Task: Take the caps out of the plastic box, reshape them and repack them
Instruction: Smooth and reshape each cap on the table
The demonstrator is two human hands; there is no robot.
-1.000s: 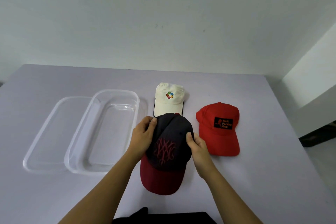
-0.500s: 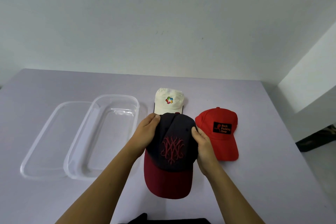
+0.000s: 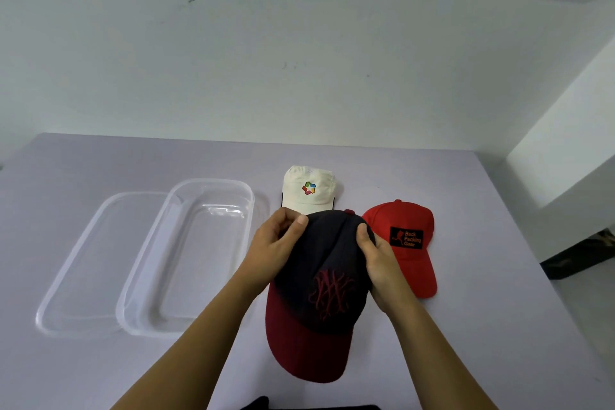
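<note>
seen from a head-worn camera: navy cap [image 3: 327, 273] with maroon brim and maroon stitched emblem, gripped at the crown from both sides, brim pointing toward the wearer. left hand [image 3: 276, 245] curled round the crown's left rear edge, thumb on top of the fabric, fingers tucked behind. right hand [image 3: 382, 265] clamped on the crown's right side, thumb over the top, fingers hidden underneath. navy cap in front of the other two, covering the near edge of the white cap [image 3: 307, 190] and the left side of the red cap [image 3: 407, 238]; whether lifted off the lilac table [image 3: 499, 309] or resting on it, hard to tell. white cap, multicoloured logo on front, flat on the table just behind. red cap, black "back packing gear" patch, lying to the right, brim toward the camera. all three caps outside the clear plastic box [image 3: 213, 181], open on the table left of the hands, its left side overlapping a clear lid [image 3: 83, 260] further left. pale wall [image 3: 299, 43] behind.
</note>
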